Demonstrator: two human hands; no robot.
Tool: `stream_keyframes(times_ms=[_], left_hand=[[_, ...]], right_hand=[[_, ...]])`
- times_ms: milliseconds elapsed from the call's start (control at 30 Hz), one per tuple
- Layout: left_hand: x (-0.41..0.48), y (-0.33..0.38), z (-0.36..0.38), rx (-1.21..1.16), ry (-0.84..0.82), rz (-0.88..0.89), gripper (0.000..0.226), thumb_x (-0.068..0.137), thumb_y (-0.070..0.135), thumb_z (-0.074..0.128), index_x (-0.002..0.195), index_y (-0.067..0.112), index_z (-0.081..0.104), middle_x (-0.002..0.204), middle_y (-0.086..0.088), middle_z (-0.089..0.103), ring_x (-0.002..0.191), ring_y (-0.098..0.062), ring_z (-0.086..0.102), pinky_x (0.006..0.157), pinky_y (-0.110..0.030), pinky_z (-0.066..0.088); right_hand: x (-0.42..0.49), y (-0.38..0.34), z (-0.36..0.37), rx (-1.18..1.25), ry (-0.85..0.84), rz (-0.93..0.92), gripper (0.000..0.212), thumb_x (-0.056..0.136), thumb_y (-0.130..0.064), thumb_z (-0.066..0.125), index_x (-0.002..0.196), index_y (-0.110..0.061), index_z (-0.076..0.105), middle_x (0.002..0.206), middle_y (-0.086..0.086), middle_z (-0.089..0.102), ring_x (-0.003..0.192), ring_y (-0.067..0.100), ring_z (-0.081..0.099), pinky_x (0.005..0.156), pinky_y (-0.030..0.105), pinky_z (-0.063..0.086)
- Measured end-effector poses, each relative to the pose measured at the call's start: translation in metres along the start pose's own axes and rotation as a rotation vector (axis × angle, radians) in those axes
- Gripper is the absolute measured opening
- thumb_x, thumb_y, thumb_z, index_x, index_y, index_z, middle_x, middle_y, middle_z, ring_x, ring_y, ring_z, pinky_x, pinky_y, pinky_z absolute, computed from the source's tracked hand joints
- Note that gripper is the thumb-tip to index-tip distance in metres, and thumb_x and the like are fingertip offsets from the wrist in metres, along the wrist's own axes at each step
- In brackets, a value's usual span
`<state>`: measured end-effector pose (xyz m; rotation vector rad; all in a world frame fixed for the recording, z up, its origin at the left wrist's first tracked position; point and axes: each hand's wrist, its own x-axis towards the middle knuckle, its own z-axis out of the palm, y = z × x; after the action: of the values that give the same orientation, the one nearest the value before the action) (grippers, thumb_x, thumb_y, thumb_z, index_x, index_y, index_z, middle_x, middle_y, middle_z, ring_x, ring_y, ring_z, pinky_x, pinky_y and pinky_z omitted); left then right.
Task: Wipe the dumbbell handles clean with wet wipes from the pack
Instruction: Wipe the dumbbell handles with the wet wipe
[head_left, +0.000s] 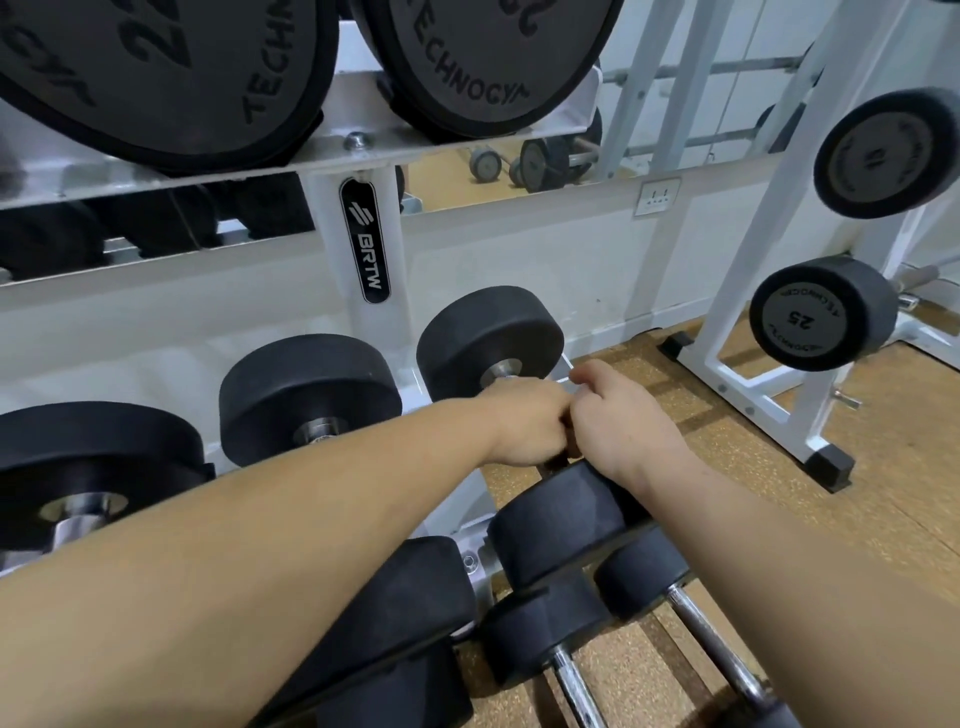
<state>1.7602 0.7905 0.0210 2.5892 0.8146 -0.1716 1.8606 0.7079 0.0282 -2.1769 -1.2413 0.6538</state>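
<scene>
A black round-headed dumbbell lies on the lowest rack shelf, its far head up the slope and its near head toward me. Both my hands are on its handle, which they hide almost entirely. My left hand curls around the handle near the far head. My right hand curls around it just beside, thumb up, with a bit of white wet wipe showing at its fingertips. The pack of wipes is out of view.
More dumbbells sit to the left on the white rack. Two small chrome-handled dumbbells lie on the cork floor below. A second white rack with dumbbells stands at the right. Large weights hang overhead.
</scene>
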Motion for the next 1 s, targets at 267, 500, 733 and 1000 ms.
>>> stream_keyframes(times_ms=[267,500,733,1000], left_hand=[[-0.038,-0.032,0.014,-0.915,0.654,-0.634,0.023,0.091,-0.003,0.052,0.100,0.014,0.066,0.097,-0.002,0.060,0.077,-0.022,0.057,0.062,-0.026,0.047],[0.008,-0.002,0.046,-1.493,0.345,-0.759,0.029,0.092,-0.009,0.042,0.103,0.007,0.064,0.081,-0.012,0.064,0.053,-0.022,0.059,0.035,-0.017,0.041],[-0.058,0.016,0.016,-1.516,0.377,-0.682,0.037,0.086,-0.014,0.037,0.107,0.002,0.065,0.083,-0.010,0.064,0.057,-0.017,0.059,0.047,-0.018,0.048],[-0.205,0.029,0.023,-1.096,0.494,-0.454,0.033,0.086,0.030,0.072,0.119,0.027,0.066,0.106,0.009,0.071,0.094,-0.008,0.068,0.075,-0.023,0.056]], right_hand=[[0.004,0.004,0.003,-0.043,0.008,-0.005,0.049,0.094,-0.022,0.041,0.141,-0.025,0.054,0.142,0.007,0.059,0.127,0.031,0.054,0.106,0.044,0.045],[0.008,0.006,0.005,-0.037,0.017,-0.005,0.040,0.089,-0.018,0.045,0.122,-0.024,0.067,0.128,0.003,0.066,0.118,0.027,0.058,0.103,0.043,0.047],[0.009,0.006,0.005,-0.055,0.025,-0.012,0.034,0.088,-0.015,0.046,0.109,-0.023,0.072,0.122,0.005,0.069,0.116,0.028,0.059,0.103,0.042,0.048],[-0.008,-0.006,0.009,-0.450,0.278,-0.092,0.032,0.094,-0.032,0.044,0.119,-0.024,0.062,0.111,0.010,0.071,0.104,0.036,0.064,0.085,0.047,0.055]])
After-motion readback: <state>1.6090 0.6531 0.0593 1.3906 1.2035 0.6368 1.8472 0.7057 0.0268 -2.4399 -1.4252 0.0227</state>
